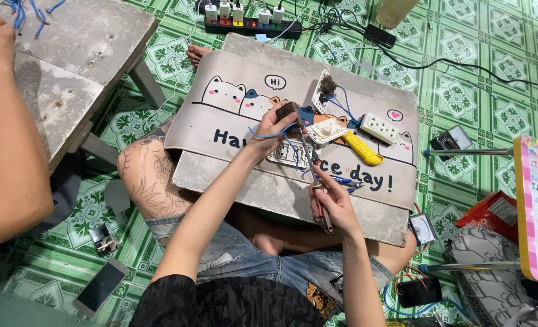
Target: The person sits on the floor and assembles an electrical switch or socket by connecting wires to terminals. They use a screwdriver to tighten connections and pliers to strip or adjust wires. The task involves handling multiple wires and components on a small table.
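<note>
Left hand: the left hand (271,125) is raised over the lap board (366,209), fingers pinched on a small dark part (287,109) with a blue wire (268,134) looping under it.
Right hand: the right hand (332,203) is closed around a screwdriver (310,163), whose shaft slants up towards the left hand.
Beyond the fingertips: white switch plate (326,130), yellow-handled tool (362,148) and white terminal block (378,128) crowd close together.
Edges: the right hand sits just inside the board's near edge; the printed mat (220,124) lies outward of the left hand.
Open room: bare mat outward of the left hand.
Farther off: another person's arm (9,151) at a separate table (81,42), well apart.
</note>
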